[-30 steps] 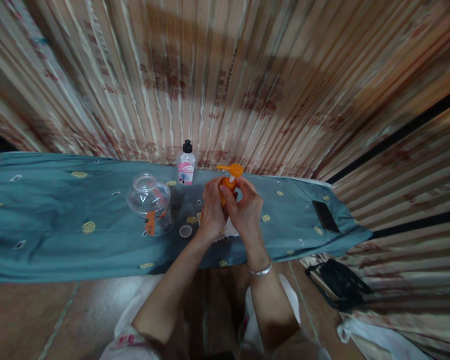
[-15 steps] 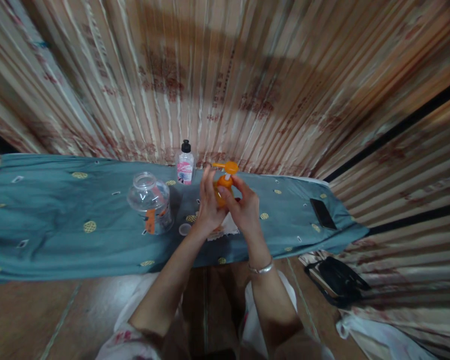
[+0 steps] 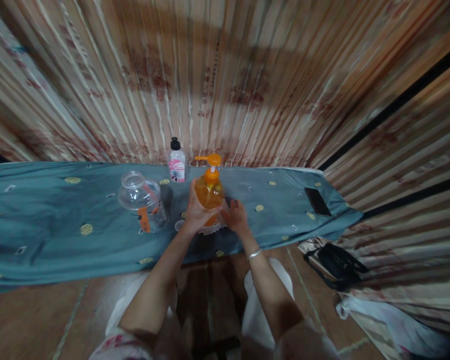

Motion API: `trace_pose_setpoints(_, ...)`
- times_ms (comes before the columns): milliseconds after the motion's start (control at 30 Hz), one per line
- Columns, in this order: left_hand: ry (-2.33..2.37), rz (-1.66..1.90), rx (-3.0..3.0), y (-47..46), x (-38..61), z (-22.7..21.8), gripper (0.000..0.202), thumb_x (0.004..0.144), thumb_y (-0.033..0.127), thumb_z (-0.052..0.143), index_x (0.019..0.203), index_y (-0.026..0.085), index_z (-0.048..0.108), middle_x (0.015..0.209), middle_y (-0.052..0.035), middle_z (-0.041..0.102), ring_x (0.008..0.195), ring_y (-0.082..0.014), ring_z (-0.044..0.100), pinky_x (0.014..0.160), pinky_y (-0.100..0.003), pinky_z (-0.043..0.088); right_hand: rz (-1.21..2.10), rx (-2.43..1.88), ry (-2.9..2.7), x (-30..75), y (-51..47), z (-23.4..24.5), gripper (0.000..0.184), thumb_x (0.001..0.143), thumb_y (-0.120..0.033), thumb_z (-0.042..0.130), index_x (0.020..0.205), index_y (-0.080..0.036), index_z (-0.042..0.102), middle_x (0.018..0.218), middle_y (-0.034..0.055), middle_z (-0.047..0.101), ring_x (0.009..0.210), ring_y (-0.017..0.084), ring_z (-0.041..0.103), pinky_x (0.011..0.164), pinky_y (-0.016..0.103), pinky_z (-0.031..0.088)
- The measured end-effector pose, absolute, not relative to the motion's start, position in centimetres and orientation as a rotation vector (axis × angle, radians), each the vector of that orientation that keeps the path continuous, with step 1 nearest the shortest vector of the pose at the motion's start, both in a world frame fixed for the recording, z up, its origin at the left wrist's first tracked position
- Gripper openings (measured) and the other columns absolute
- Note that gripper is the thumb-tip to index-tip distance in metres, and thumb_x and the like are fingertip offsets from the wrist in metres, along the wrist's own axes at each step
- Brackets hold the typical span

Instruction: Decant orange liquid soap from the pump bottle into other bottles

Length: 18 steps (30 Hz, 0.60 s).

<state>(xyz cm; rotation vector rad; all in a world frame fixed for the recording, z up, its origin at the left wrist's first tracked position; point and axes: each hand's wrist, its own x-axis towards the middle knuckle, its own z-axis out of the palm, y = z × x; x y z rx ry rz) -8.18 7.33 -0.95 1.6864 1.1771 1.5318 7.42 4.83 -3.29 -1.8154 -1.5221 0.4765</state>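
An amber pump bottle (image 3: 210, 192) with an orange pump head (image 3: 214, 160) stands upright over the near-middle of the table. Its spout points left. My left hand (image 3: 198, 207) is wrapped round the bottle's left side. My right hand (image 3: 235, 216) is low at the bottle's right side, fingers apart and slightly bent; whether its thumb touches the bottle I cannot tell. Beneath the bottle lies a crumpled pale wrapper or tissue (image 3: 210, 230), partly hidden. To the left of my left hand are a small round white lid (image 3: 179, 225) and a wide clear plastic jar (image 3: 142, 200) without a lid.
A clear bottle (image 3: 177, 167) with a pink label and black cap stands at the back. On the right lies a black phone (image 3: 317, 201). The table has a teal cloth (image 3: 52, 215); pleated curtains (image 3: 225, 75) hang behind it. A black bag (image 3: 337, 267) is at lower right.
My right hand has moved from the bottle's neck down to its lower right side. My left hand now grips the bottle's body, more of which shows. The view has shifted slightly.
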Motion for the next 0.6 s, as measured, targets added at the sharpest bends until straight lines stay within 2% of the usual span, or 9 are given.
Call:
trace_pose_setpoints(67,1.15,1.545,1.661,7.3,-8.3,-0.6,0.106,0.056,0.033,0.092,0.144,0.023,0.035,0.142,-0.0141,0.053,0.134,-0.0308,0.053,0.115,-0.05,0.04,0.511,-1.843,-1.494,7.0,4.7,-4.2,0.031,0.074,-0.019,0.075,0.104,-0.014,0.067,0.135,0.0261,0.062,0.136,0.038,0.05,0.111,0.056,0.039)
trace_pose_setpoints(133,1.128,1.538,1.628,7.2,-8.4,0.0,0.1,0.056,0.032,0.091,0.141,0.023,0.038,0.136,-0.0116,0.058,0.129,-0.0292,0.057,0.112,-0.047,0.044,0.558,-1.829,-1.466,6.8,4.8,-4.8,0.024,0.078,-0.022,0.075,0.1,-0.016,0.067,0.131,0.0203,0.065,0.132,0.034,0.053,0.109,0.053,0.042)
trace_pose_setpoints(200,1.11,1.526,1.595,7.1,-8.4,0.5,0.096,0.056,0.031,0.091,0.138,0.023,0.041,0.132,-0.0097,0.061,0.125,-0.0284,0.06,0.109,-0.045,0.046,0.62,-1.787,-1.431,6.7,5.0,-5.1,0.019,0.086,-0.028,0.071,0.1,-0.017,0.067,0.12,0.013,0.069,0.119,0.028,0.061,0.102,0.049,0.049)
trace_pose_setpoints(267,1.112,1.538,1.552,6.9,-8.4,1.0,0.095,0.055,0.03,0.091,0.136,0.024,0.043,0.132,-0.0092,0.061,0.126,-0.0287,0.06,0.11,-0.044,0.046,0.687,-1.73,-1.377,7.0,5.3,-5.0,0.023,0.093,-0.035,0.066,0.106,-0.016,0.066,0.113,0.0076,0.069,0.104,0.022,0.066,0.093,0.045,0.054)
trace_pose_setpoints(333,1.121,1.564,1.49,6.8,-8.4,1.3,0.095,0.053,0.029,0.092,0.135,0.023,0.044,0.132,-0.0094,0.061,0.126,-0.0293,0.059,0.11,-0.045,0.045,0.743,-1.659,-1.302,7.6,5.7,-4.4,0.029,0.095,-0.039,0.064,0.113,-0.016,0.065,0.112,0.0058,0.068,0.095,0.019,0.067,0.085,0.041,0.057)
trace_pose_setpoints(400,1.111,1.578,1.42,6.7,-8.4,1.6,0.096,0.051,0.029,0.092,0.134,0.023,0.045,0.131,-0.0094,0.061,0.124,-0.0297,0.061,0.11,-0.046,0.045,0.792,-1.565,-1.217,8.3,6.2,-3.3,0.03,0.095,-0.042,0.063,0.11,-0.017,0.065,0.106,0.0047,0.069,0.088,0.017,0.067,0.078,0.037,0.058)
trace_pose_setpoints(533,1.056,1.569,1.33,6.3,-8.5,1.8,0.097,0.048,0.031,0.094,0.132,0.025,0.046,0.132,-0.0091,0.061,0.125,-0.0301,0.06,0.111,-0.048,0.044,0.924,-1.312,-1.071,9.6,6.8,0.4,0.038,0.087,-0.056,0.06,0.097,-0.019,0.065,0.076,0.0,0.07,0.069,0.017,0.065,0.064,0.031,0.056)
trace_pose_setpoints(600,1.03,1.552,1.309,6.0,-8.6,1.7,0.099,0.047,0.031,0.094,0.133,0.025,0.045,0.135,-0.0099,0.06,0.128,-0.0308,0.058,0.111,-0.049,0.044,0.992,-1.196,-1.03,9.6,6.5,2.8,0.041,0.082,-0.057,0.063,0.098,-0.02,0.065,0.079,0.0023,0.073,0.068,0.02,0.067,0.063,0.033,0.057)
